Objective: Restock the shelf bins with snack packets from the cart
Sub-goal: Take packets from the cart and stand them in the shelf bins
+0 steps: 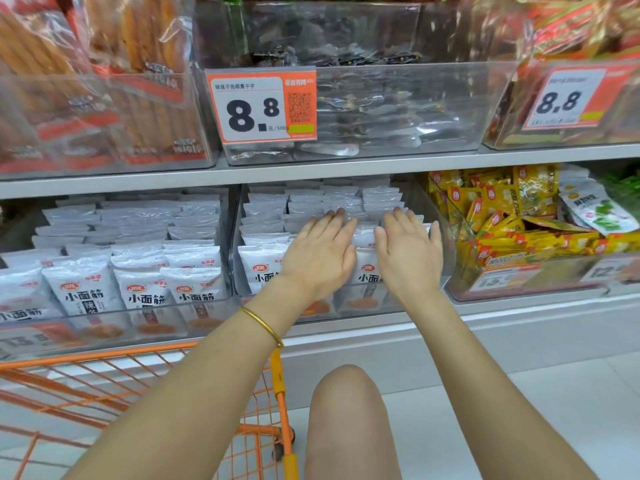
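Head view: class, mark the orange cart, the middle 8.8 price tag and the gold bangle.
orange cart (279,382): head view, its upright corner post.
middle 8.8 price tag (256,95): head view, its white panel.
gold bangle (262,325): head view, middle of the band.

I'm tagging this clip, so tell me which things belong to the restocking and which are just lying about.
Part of the job: left hand and right hand, both flat on the white packets; clear bin; orange cart.

Just there: yellow packets; price tag; upper bin of dark packets; gold bracelet.
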`<state>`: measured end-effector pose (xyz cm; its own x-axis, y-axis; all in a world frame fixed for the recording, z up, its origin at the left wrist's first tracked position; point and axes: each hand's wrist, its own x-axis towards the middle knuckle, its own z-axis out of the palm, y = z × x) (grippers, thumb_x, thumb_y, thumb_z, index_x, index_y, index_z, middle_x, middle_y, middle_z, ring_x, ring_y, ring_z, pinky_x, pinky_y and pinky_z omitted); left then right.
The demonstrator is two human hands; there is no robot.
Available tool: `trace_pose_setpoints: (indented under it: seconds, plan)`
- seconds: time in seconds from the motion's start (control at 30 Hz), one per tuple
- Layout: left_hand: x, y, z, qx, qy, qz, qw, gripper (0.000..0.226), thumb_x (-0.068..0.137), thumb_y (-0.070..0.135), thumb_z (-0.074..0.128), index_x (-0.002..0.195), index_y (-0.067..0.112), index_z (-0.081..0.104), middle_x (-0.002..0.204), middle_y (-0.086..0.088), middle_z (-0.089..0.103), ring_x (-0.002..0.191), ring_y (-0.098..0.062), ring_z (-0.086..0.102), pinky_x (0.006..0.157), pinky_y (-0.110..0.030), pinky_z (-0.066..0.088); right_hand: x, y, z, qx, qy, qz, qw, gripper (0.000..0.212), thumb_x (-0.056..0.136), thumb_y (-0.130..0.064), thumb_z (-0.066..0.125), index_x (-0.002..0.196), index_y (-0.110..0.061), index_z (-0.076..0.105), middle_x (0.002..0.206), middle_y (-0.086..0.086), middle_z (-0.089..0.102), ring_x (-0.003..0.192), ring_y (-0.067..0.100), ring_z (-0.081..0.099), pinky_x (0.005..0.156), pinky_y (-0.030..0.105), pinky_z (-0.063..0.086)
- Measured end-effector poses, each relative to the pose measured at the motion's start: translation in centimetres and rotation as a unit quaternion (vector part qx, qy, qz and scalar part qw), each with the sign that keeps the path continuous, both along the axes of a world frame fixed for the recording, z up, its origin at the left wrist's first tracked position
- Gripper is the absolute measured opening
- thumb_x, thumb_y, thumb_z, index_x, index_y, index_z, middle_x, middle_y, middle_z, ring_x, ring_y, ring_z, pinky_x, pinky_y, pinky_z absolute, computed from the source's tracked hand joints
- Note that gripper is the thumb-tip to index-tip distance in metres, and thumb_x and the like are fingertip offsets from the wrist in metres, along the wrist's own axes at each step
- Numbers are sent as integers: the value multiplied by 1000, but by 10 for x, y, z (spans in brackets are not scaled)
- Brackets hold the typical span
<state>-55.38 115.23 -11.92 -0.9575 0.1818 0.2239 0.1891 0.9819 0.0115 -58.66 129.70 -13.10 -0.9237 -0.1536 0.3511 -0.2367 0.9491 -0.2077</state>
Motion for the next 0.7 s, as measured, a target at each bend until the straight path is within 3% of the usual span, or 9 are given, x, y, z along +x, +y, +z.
trace_pose_setpoints:
  seconds: [0.07,0.17,0.3,0.43,0.7]
  plan:
    - [-1,1,-2,7,-23,12,1000,58,96,38,7,149,16,16,157,-4,14,144,-16,10,115,-31,0,-3,5,-3,-1,-13,-11,1000,48,101,-37,21,138,-16,44,149,1,38,141,18,26,116,45,9]
    - [2,-2,-5,8,-30,26,999,57,96,35,11,149,14,15,157,-5,13,144,-15,8,115,-30,-1,-3,4,-5,-9,-15,19,1000,60,94,-40,9,134,-18,48,145,-2,43,139,17,30,115,46,14]
    - [8,-4,-2,24,-23,28,999,52,100,29,22,149,13,15,157,-6,12,144,-16,7,115,-29,-2,-3,3,-5,-12,-6,13,1000,47,101,-37,19,132,-19,49,146,-2,42,140,18,27,115,47,11]
    - [9,0,0,82,-7,26,996,50,101,34,19,148,17,22,156,-3,17,144,-14,9,114,-27,-3,-5,-5,-5,15,-10,14,1000,51,101,-43,20,140,-19,41,151,-2,34,144,18,18,115,47,4]
    - [10,1,-6,22,-12,54,998,49,101,36,18,148,20,19,157,-3,13,144,-15,7,116,-33,-2,-13,-10,-7,46,-18,19,999,58,99,-49,16,143,-17,35,153,0,29,145,19,14,115,51,3]
